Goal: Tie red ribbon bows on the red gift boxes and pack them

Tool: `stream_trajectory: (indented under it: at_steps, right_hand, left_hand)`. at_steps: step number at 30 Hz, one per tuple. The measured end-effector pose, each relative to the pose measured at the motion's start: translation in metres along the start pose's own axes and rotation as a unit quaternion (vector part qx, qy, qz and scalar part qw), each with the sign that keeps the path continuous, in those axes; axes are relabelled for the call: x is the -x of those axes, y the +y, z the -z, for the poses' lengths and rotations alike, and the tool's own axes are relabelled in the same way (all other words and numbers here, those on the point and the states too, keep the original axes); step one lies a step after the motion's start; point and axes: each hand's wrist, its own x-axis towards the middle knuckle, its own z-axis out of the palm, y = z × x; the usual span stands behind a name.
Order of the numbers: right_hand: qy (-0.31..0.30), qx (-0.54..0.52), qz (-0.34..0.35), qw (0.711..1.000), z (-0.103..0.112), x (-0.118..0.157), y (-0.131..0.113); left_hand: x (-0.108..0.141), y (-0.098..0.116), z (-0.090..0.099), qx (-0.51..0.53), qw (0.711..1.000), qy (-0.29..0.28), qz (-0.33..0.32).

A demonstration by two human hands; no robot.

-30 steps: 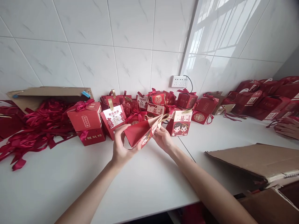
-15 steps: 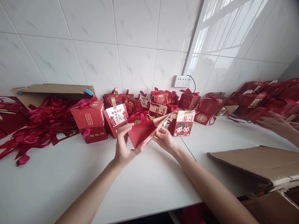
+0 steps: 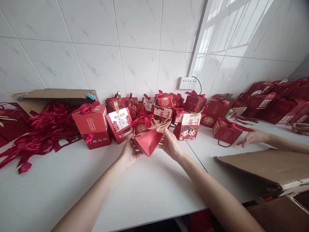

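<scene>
Between both hands, above the white table point(image 3: 135, 199), is a red paper gift box point(image 3: 150, 141) tilted so that a plain triangular side faces me. My left hand point(image 3: 129, 154) grips its left end, the fingers partly hidden behind it. My right hand point(image 3: 172, 145) holds the right edge, thumb on the near side near the pale top flap. Just behind to the right stands a gift box with two cartoon figures point(image 3: 189, 130). A box with a white printed front point(image 3: 120, 122) leans behind my left hand, and a ribboned red box point(image 3: 142, 124) is behind the held one.
Red ribbons point(image 3: 53, 119) spill from a cardboard carton point(image 3: 60, 93) at left, beside two stacked red boxes point(image 3: 90, 124). At right, another person's hand point(image 3: 253, 138) is near a ribboned box point(image 3: 227, 130). An open cardboard carton point(image 3: 265, 164) stands at front right; a power strip point(image 3: 187, 83) is on the wall.
The held gift box has been turned so its plain side faces me, and both hands shifted with it. At right, a ribboned box now stands on the table near the other person's hand.
</scene>
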Motion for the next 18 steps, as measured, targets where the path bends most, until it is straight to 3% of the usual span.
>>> stream_trajectory:
  at_steps: [4,7,11,15,18]
  right_hand:
    - [0.060,0.038,-0.069,0.995,0.004,-0.003,-0.003]
    - [0.070,-0.004,-0.147,0.987,0.009,-0.005,-0.007]
    - [0.067,-0.086,-0.211,0.971,0.011,-0.005,-0.013]
    - [0.054,-0.099,-0.222,0.968,0.011,-0.005,-0.013]
    - [0.065,-0.082,-0.189,0.976,0.012,-0.006,-0.009]
  left_hand:
    - [-0.001,0.002,0.008,-0.072,0.993,-0.016,-0.096]
    - [0.002,0.002,0.012,-0.129,0.976,-0.103,-0.142]
    - [0.009,0.001,0.011,-0.145,0.954,-0.213,-0.154]
    - [0.012,0.000,0.010,-0.145,0.944,-0.246,-0.165]
    - [0.010,-0.001,0.011,-0.145,0.941,-0.236,-0.196]
